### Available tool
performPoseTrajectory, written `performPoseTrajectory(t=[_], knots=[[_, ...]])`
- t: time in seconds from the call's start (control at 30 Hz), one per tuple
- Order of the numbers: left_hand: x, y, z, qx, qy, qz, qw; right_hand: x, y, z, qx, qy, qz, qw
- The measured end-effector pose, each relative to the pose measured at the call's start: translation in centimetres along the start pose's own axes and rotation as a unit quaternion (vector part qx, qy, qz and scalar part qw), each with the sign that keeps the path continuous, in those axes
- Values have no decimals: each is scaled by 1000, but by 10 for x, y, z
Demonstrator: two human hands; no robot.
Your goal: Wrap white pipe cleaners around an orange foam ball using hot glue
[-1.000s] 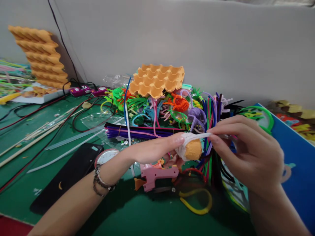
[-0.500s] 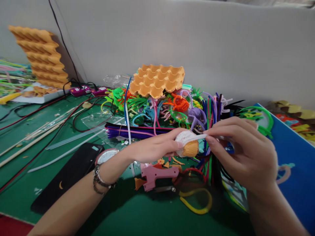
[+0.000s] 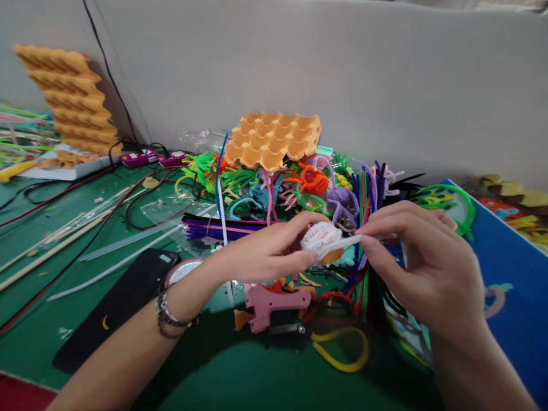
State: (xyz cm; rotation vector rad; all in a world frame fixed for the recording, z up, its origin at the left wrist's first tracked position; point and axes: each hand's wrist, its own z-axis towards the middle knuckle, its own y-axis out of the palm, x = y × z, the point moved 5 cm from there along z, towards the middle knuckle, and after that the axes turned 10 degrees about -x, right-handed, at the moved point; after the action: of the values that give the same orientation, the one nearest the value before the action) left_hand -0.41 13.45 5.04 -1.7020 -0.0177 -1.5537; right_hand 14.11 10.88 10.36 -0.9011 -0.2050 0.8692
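Between thumb and fingers, my left hand (image 3: pixel 274 245) grips an orange egg-carton cup (image 3: pixel 331 257), largely covered by windings of white pipe cleaner (image 3: pixel 322 240). The wound side faces me, and only a strip of orange shows along the bottom. My right hand (image 3: pixel 422 262) pinches the free length of the white pipe cleaner between thumb and forefinger, just to the right of the cup. That length runs taut from the cup to the fingertips. Beneath my hands a pink glue gun (image 3: pixel 274 302) lies on the green table among orange scraps.
An orange egg carton piece (image 3: pixel 276 137) rests on a heap of coloured pipe cleaners; another carton (image 3: pixel 71 97) leans on the wall. A black case-like object (image 3: pixel 115 314) lies at left, a yellow loop (image 3: pixel 342 365) in front, a blue board (image 3: pixel 509 325) at right. Cables cross the left side.
The cup has turned in my left hand, so more white winding and less orange faces me. The free pipe cleaner now crosses lower over the cup's front, and my left thumb has shifted.
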Motion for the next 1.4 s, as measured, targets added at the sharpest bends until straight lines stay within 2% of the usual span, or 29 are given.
performPoseTrajectory(t=[0.13,0.3,0.4,0.57,0.77,1.17,1.4], knots=[[-1,-1,0,-1,-7,6,1000,2,1,1,-2,16,4,1000],[-2,0,-1,-43,32,-111,992,3,0,0,-6,24,18,1000],[-3,-2,0,-24,28,-144,989,0,1,0,-23,14,1,1000],[-5,-4,1,42,-5,-110,993,-4,4,0,-35,-4,-47,998],[-1,-2,2,40,14,-81,996,-6,6,0,-38,-8,-52,998],[4,-3,0,78,-18,22,997,-9,8,0,-15,-26,-102,994],[5,-2,0,75,-21,46,996,-9,10,-1,-34,-31,-109,993]])
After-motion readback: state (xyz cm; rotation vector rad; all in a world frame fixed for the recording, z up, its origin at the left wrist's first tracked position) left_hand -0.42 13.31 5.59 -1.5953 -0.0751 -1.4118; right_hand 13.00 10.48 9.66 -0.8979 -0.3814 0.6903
